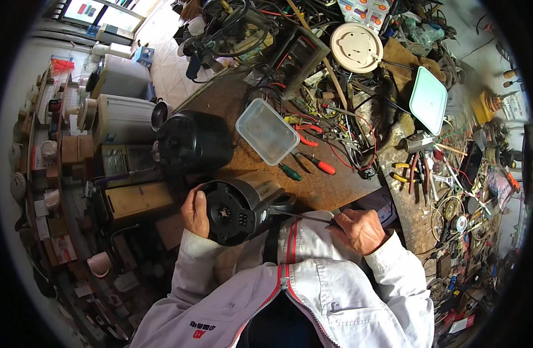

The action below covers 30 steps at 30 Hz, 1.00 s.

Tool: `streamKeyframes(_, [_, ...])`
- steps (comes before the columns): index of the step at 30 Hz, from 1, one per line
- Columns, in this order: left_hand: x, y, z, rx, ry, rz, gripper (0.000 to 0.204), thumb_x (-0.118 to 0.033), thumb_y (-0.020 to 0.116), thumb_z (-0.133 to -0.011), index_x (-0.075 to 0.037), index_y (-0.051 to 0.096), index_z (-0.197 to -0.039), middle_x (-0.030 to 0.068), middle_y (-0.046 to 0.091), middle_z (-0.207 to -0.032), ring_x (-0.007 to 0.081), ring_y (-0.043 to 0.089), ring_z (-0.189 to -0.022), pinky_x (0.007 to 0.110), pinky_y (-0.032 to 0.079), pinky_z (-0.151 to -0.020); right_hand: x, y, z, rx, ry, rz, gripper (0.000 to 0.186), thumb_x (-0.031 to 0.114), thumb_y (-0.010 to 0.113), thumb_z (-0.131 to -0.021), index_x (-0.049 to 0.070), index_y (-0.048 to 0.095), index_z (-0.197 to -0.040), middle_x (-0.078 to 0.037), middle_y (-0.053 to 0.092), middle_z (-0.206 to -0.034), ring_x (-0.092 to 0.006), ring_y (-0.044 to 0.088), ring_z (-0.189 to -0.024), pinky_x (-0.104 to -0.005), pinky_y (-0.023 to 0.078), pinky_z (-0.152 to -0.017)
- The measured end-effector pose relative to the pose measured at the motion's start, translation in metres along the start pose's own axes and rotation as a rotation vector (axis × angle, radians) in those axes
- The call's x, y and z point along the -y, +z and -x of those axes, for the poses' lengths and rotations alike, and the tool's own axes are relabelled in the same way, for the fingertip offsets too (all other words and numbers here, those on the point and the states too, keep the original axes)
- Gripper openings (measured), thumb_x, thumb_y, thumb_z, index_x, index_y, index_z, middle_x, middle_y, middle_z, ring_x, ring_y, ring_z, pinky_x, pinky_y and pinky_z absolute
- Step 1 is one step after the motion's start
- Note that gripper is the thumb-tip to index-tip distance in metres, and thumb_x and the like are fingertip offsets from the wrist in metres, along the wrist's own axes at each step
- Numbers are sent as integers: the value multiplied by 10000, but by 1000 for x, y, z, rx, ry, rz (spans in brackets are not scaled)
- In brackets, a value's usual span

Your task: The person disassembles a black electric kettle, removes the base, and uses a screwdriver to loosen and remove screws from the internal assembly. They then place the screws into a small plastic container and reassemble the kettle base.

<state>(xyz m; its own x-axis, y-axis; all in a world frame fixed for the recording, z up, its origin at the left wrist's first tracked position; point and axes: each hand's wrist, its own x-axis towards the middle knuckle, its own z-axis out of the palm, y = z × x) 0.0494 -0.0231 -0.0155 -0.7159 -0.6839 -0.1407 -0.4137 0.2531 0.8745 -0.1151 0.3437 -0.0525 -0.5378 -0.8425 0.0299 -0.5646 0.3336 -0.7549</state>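
Observation:
On its side in my lap lies a blender jug [262, 188] with a clear wall. Its black base [225, 213] faces me, showing a round drive coupling and a block of contacts. My left hand [195, 212] grips the base's left rim, thumb on the edge. In my right hand [359, 231], closed round a handle I cannot see, is a screwdriver [306, 217]. Its long thin shaft points left, and the tip reaches the side of the base beside the jug's handle [284, 200]. Whether the tip sits in a screw cannot be made out.
A black motor housing [195, 141] stands on the bench's left edge. Beyond the jug are a clear plastic box [267, 132], a green-handled screwdriver [290, 171] and a red-handled one [324, 167]. Pliers [401, 172], wires and loose parts crowd the right. Shelves [43, 191] line the left wall.

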Motion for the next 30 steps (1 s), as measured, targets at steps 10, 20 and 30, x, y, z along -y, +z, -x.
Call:
streamKeyframes(10, [9, -3, -3, 15, 47, -4, 374, -283, 457, -1116, 16, 658, -1218, 39, 703, -1059, 117, 614, -990, 276, 494, -920, -16, 7, -2, 119, 20, -193, 308, 281, 730, -944, 9, 659, -818, -157, 652, -708, -389, 646, -626, -453, 494, -523])
streamKeyframes(20, [-6, 3, 0, 53, -16, 82, 379, -292, 442, -1118, 5, 650, -1230, 58, 725, -1089, 135, 671, -949, 284, 545, -879, -14, 12, -7, 61, -24, -10, 306, 301, 742, -926, 20, 640, -858, -133, 638, -715, -365, 657, -605, -467, 506, -520])
streamKeyframes(30, [-7, 4, -1, 41, -29, 104, 379, -283, 438, -1119, 11, 653, -1223, 53, 729, -1060, 122, 676, -917, 277, 554, -851, -21, 13, -12, 180, 32, -175, 359, 303, 693, -970, -5, 626, -799, -195, 618, -685, -435, 626, -634, -498, 484, -553])
